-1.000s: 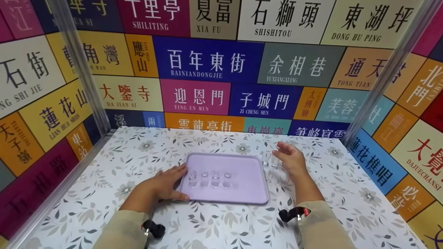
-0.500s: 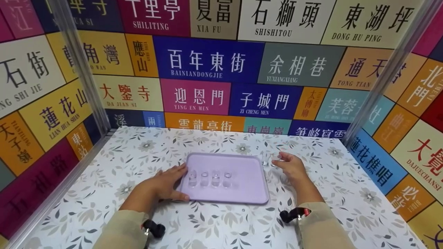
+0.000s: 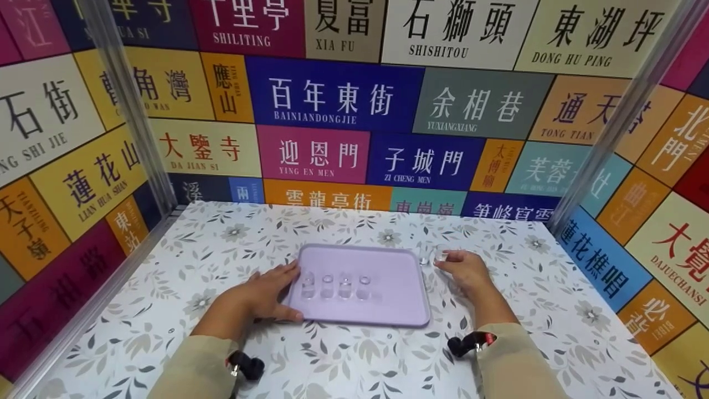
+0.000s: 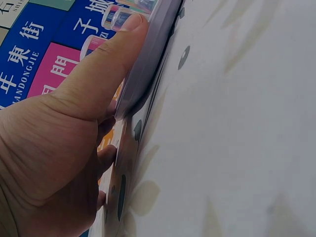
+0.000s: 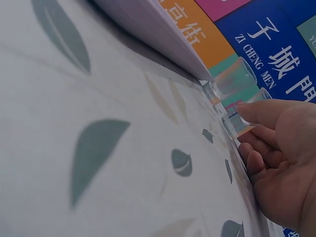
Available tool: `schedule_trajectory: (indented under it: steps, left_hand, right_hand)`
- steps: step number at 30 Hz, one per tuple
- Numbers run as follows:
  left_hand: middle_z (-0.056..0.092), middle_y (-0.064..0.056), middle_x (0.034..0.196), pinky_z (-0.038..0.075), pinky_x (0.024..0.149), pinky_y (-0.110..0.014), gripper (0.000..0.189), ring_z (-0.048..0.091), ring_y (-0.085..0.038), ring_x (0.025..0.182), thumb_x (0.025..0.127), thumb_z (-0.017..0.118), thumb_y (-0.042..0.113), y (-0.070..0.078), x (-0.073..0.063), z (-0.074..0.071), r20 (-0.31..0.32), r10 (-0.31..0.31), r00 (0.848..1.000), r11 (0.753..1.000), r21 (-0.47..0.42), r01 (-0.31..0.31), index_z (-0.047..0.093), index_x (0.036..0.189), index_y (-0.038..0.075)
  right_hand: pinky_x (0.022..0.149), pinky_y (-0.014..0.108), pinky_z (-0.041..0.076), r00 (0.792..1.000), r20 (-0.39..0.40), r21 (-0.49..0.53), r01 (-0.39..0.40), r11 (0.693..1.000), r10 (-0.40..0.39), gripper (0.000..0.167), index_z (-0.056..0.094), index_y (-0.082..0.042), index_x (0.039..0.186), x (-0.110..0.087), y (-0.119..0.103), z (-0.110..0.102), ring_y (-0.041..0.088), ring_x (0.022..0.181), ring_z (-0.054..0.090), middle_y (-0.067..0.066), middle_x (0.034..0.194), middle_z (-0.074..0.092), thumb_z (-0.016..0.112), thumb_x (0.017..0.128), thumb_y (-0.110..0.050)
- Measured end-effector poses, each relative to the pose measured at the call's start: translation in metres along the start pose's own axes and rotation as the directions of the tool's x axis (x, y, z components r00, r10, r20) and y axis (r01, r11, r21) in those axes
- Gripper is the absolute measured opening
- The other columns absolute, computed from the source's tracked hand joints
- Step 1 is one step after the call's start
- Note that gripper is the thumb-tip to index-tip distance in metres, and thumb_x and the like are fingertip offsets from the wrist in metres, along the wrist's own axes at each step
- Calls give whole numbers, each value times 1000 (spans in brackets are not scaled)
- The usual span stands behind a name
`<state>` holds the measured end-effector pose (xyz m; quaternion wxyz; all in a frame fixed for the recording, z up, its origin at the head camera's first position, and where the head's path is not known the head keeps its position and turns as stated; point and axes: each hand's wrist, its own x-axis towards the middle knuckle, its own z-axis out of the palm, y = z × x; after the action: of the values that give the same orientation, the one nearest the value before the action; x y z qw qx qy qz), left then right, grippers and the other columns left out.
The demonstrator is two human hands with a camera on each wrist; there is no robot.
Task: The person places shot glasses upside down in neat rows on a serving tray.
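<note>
Left hand (image 3: 260,293) flat, fingers straight, pressing lilac tray (image 3: 388,302) at its 9 o'clock edge. Right hand (image 3: 465,271) pinching clear glass (image 3: 440,256) at 3 o'clock, on worktop (image 3: 183,288).

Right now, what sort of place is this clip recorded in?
Probably a staged recording booth, not a home or shop: the table has a floral covering and is walled on three sides by panels printed with Chinese street names, with metal corner posts. A lilac tray holds small clear glasses.

A lilac tray (image 3: 388,310) sits on a white tablecloth (image 3: 221,249) patterned with grey leaves.
</note>
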<state>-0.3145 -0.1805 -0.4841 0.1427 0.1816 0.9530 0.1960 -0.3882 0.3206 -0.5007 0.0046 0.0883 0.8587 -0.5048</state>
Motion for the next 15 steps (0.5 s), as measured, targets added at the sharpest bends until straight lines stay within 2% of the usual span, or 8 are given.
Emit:
schedule_trajectory:
  steps: [2, 3, 5, 7, 9, 15]
  left_hand:
    - [10, 7, 183, 4, 135, -69, 124, 11, -33, 170, 76, 81, 77, -1, 1, 0, 5, -1, 1000, 1000, 3, 1, 23, 173, 24]
    - [10, 8, 183, 4, 136, -69, 124, 11, -33, 170, 76, 81, 78, -1, 1, 0, 6, -2, 1000, 1000, 4, 2, 23, 173, 25]
    - [9, 8, 183, 4, 136, -69, 125, 11, -33, 170, 75, 81, 78, -1, 2, 0, 11, -9, 1000, 1000, 3, 9, 22, 173, 26]
    - [8, 10, 183, 3, 136, -68, 126, 10, -33, 170, 74, 81, 79, -2, 2, 0, 12, -14, 1000, 1000, 1, 14, 21, 173, 27]
    - [7, 11, 182, 3, 136, -67, 128, 10, -31, 170, 72, 81, 81, -2, 1, 1, 12, -19, 1000, 1000, -1, 19, 21, 173, 29]
    - [7, 10, 183, 3, 136, -68, 129, 10, -33, 170, 72, 81, 81, -2, 1, 0, 6, -12, 1000, 1000, -4, 12, 21, 173, 28]
  right_hand:
    - [84, 28, 57, 1000, -5, -17, 8, 1000, -8, 55, 68, -13, 144, 1, 1, 0, 21, 108, 64, 15, 146, 65, 82, 95, -34]
    - [92, 32, 57, 1000, -8, -24, 12, 1000, -12, 55, 68, -13, 143, 1, 1, 0, 22, 112, 65, 15, 146, 66, 82, 95, -35]
    - [108, 39, 52, 1000, -11, -29, 18, 999, -18, 54, 69, -12, 142, 1, 1, 0, 27, 128, 61, 15, 147, 66, 81, 95, -36]
    - [115, 42, 49, 1000, -14, -7, 13, 1000, -13, 54, 69, -11, 140, 0, 1, 1, 30, 133, 60, 16, 146, 66, 81, 95, -37]
    - [115, 43, 50, 1000, -24, 22, 4, 1000, -4, 52, 69, -10, 137, -1, 0, 1, 30, 132, 60, 15, 144, 66, 81, 95, -38]
    - [93, 32, 57, 999, -46, 96, -9, 995, 13, 50, 67, -9, 134, -5, -3, -3, 20, 112, 66, 9, 132, 69, 79, 96, -39]
